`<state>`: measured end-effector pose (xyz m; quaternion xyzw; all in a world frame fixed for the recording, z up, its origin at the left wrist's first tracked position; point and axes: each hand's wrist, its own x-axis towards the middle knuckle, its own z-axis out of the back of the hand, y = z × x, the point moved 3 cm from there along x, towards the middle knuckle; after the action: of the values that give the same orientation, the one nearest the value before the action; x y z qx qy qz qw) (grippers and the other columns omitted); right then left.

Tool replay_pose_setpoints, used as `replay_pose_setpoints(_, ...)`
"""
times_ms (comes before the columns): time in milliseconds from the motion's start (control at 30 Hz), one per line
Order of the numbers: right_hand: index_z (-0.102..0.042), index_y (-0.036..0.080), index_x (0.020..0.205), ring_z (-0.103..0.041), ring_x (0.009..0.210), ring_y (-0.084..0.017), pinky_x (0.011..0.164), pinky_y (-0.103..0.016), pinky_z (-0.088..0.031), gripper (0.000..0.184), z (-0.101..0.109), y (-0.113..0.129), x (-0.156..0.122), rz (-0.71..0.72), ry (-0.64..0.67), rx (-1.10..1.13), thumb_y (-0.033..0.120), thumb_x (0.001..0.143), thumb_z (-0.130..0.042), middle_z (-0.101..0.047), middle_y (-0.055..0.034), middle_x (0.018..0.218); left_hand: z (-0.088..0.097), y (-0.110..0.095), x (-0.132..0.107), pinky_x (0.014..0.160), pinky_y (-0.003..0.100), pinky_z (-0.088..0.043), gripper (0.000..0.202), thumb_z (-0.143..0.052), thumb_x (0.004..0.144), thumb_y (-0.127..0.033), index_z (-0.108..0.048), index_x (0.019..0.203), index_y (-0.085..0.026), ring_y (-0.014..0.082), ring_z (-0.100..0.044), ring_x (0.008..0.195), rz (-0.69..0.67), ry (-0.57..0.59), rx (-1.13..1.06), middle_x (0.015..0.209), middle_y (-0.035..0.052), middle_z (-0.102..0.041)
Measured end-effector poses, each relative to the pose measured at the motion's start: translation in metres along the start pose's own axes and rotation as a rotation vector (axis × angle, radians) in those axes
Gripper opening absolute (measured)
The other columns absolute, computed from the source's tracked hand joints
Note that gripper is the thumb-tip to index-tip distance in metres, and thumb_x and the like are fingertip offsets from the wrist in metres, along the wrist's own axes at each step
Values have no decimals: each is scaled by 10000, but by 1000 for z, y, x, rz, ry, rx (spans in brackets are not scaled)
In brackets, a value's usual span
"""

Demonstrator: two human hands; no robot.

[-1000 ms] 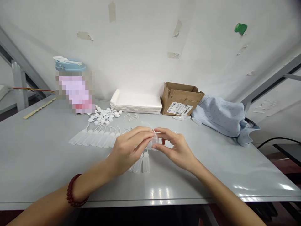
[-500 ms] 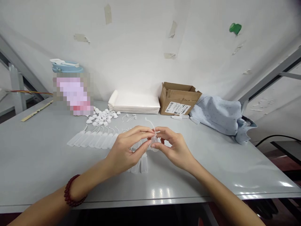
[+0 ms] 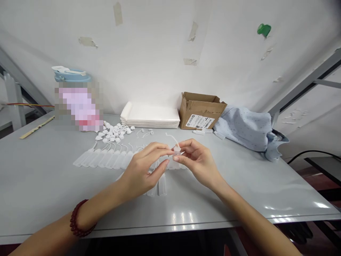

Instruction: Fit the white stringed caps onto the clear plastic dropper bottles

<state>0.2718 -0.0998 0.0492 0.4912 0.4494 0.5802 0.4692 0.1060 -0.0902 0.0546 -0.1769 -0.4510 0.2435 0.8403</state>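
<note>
Pinching a small translucent bottle (image 3: 177,157) upright between thumb and fingers, the right hand (image 3: 200,160) holds it above the tabletop (image 3: 202,199), its thin strap (image 3: 173,139) curling upward. The left hand (image 3: 146,164) is loosely spread, thumb apart, fingertips at the bottle's neck; whether they touch is unclear. Seating the strap's collar appears to be the step in hand. The next move likely calls for a steady right grip and even pressure around the neck.
</note>
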Motion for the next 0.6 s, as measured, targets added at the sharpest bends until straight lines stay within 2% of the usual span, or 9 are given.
replay_pose_setpoints(100, -552, 208, 810, -629, 742, -167, 669, -316, -490, 301, -1, -1, 0, -50, 32, 103, 326, 657, -783, -677, -15, 823, -2, 3, 0, 827, 338, -505, 339, -570, 855, -150, -521, 1183, -216, 191, -583, 967, 9, 19, 44, 1019, 65, -624)
replay_pose_setpoints(267, -591, 207, 828, -664, 813, -191, 711, -323, -502, 293, -2, 2, 0, -109, 51, 182, 310, 639, -790, -691, -9, 800, -6, 6, -2, 820, 386, -504, 510, -672, 806, -299, -454, 1257, -202, 235, -551, 983, -126, 80, 143, 1045, 108, -582)
replay_pose_setpoints(467, -600, 191, 862, -621, 609, -140, 602, -289, -477, 292, -4, -2, 1, -152, 49, 252, 337, 671, -765, -717, -14, 712, -5, 5, -3, 816, 412, -496, 493, -650, 820, -278, -444, 1261, -202, 258, -546, 989, -224, 28, 259, 1039, 118, -576)
replay_pose_setpoints(600, -592, 191, 857, -630, 591, -147, 588, -292, -476, 304, -6, -1, 1, -149, 62, 265, 362, 673, -764, -719, -11, 682, -4, 2, -3, 814, 404, -493, 462, -655, 818, -233, -456, 1233, -200, 250, -539, 985, -232, 1, 258, 1032, 112, -580)
